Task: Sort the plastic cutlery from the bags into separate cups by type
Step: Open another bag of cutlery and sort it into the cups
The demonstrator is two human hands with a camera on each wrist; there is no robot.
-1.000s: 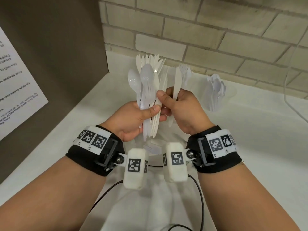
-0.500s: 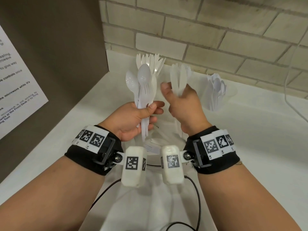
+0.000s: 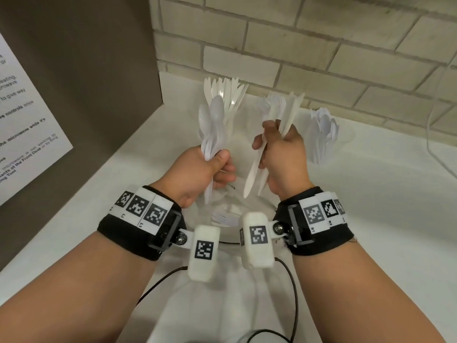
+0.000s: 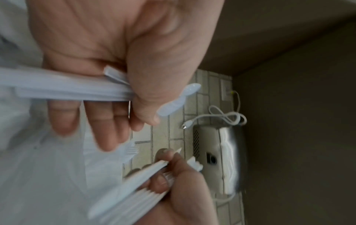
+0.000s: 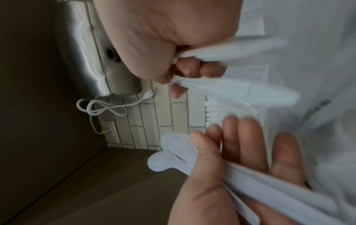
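Note:
My left hand [image 3: 217, 167] grips a bundle of white plastic spoons [image 3: 212, 127] by the handles, bowls up; the left hand [image 4: 115, 68] and the spoons [image 4: 67, 89] also show in the left wrist view. A little to the right, my right hand [image 3: 279, 149] holds a few white knives [image 3: 286, 112]; the right wrist view shows the right hand [image 5: 163, 45] curled round the knives [image 5: 250, 91]. A fan of knives [image 3: 227, 92], some forks [image 3: 268, 102] and a clear cup of spoons [image 3: 324, 134] stand behind the hands.
A clear bag [image 3: 222, 216] with loose cutlery lies on the white counter [image 3: 371, 194] below my hands. A brown side panel with a paper notice [image 3: 24, 120] rises at the left, a brick wall [image 3: 296, 45] behind. A steel appliance [image 4: 221, 152] and white cable [image 4: 221, 115] hang overhead.
My right hand has pulled the knives out of the left hand's bundle and moved right. The hands have parted; the left hand keeps the spoons.

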